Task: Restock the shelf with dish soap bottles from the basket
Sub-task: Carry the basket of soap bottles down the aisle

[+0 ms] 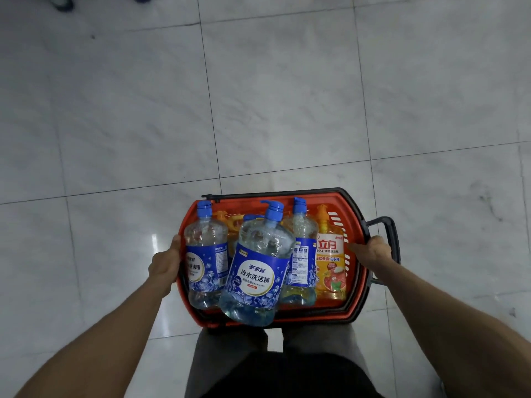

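Note:
An orange-red basket (360, 285) with a black frame is held in front of my waist. My left hand (165, 261) grips its left rim and my right hand (373, 252) grips its right rim. Inside lie several dish soap bottles. A clear bottle with blue label and pump (255, 268) sits on top in the middle. A second blue-label bottle (205, 254) lies at the left, a third (301, 251) to the right. An orange-labelled yellow bottle (330, 264) lies at the far right. More orange bottles are partly hidden beneath. No shelf is in view.
A pale glossy tiled floor (258, 96) fills the view. The basket's black pull handle (388, 228) sticks out on the right. Dark shapes, possibly shoes (61, 2), show at the top left edge. My dark trousers are below the basket.

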Demonstrator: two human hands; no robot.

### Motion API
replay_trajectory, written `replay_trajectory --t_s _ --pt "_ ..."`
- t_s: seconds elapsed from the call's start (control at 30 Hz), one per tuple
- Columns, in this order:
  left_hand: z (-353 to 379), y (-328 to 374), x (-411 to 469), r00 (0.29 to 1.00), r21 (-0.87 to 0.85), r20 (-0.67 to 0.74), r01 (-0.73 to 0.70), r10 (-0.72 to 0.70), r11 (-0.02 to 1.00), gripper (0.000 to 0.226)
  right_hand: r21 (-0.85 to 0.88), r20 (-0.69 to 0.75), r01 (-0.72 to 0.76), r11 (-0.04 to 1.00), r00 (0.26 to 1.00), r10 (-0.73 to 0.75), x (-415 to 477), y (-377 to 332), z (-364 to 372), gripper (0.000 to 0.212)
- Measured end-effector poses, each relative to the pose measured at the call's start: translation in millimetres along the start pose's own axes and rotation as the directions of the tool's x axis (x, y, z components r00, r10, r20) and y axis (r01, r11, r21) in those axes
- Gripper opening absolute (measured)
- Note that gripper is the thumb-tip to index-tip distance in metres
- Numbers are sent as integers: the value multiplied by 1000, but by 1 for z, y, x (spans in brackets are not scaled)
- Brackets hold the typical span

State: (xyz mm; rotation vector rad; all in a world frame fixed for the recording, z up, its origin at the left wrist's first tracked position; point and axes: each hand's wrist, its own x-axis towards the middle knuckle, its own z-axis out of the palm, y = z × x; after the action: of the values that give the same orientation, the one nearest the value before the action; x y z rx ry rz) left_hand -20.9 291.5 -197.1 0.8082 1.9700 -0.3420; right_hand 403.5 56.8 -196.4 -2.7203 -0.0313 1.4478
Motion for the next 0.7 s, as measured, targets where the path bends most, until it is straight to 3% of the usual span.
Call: replay_trajectory --t_s 0.33,0.7 --pt "-16 13 -46 999 4 -33 -43 43 999 87 43 67 17 999 998 -20 -33 24 -29 32" --pt "10 97 -108 983 120 31 -183 181 976 102 225 45 -45 973 998 36 -44 75 -69 40"
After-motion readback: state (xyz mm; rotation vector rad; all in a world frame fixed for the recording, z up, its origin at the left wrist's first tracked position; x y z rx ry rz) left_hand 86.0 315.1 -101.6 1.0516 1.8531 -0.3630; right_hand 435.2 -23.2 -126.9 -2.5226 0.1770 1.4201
